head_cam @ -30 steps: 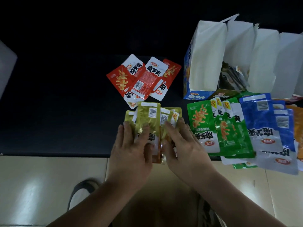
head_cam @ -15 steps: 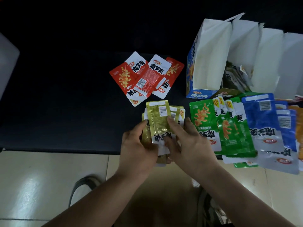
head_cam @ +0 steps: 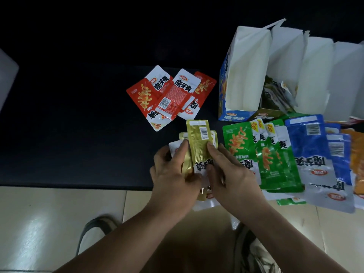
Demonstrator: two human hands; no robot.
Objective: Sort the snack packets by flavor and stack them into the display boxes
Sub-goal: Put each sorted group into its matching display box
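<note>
Directions are read as a clock face centred on the held stack, 12 o'clock pointing away from the person.

1. Black table (head_cam: 78, 125): fills the upper and middle field. Its near edge runs across the view just below the hands.
2. Tiled floor (head_cam: 49, 223): pale, glossy, from 4 to 8 o'clock.
3. Display boxes (head_cam: 248, 71): a row standing at 1 to 2 o'clock with their white flaps raised. The nearest has a blue front. The next one holds dark packets, whose flavour cannot be read.
4. Blue packets (head_cam: 309, 146): overlapped at 3 o'clock, overhanging the table's near edge.
5. Green packets (head_cam: 271, 158): fanned at 3 o'clock, between the held stack and the blue group, and partly under the right hand.
6. Red packets (head_cam: 169, 95): three or four overlapped at 11 o'clock, apart from the rest.
7. Left hand (head_cam: 173, 174): fingers curled round the left edge of the gold packets (head_cam: 197, 142).
8. Right hand (head_cam: 230, 174): grasps the same stack from the right, forefinger laid along the top packet.
9. Gold packets: a squared stack at the near table edge, barcode side up. Whether it rests on the table cannot be told.
10. Orange packets (head_cam: 357, 154): cut off by the frame edge at 3 o'clock.
11. A shoe (head_cam: 94, 231): at 7 o'clock, on the floor.
</note>
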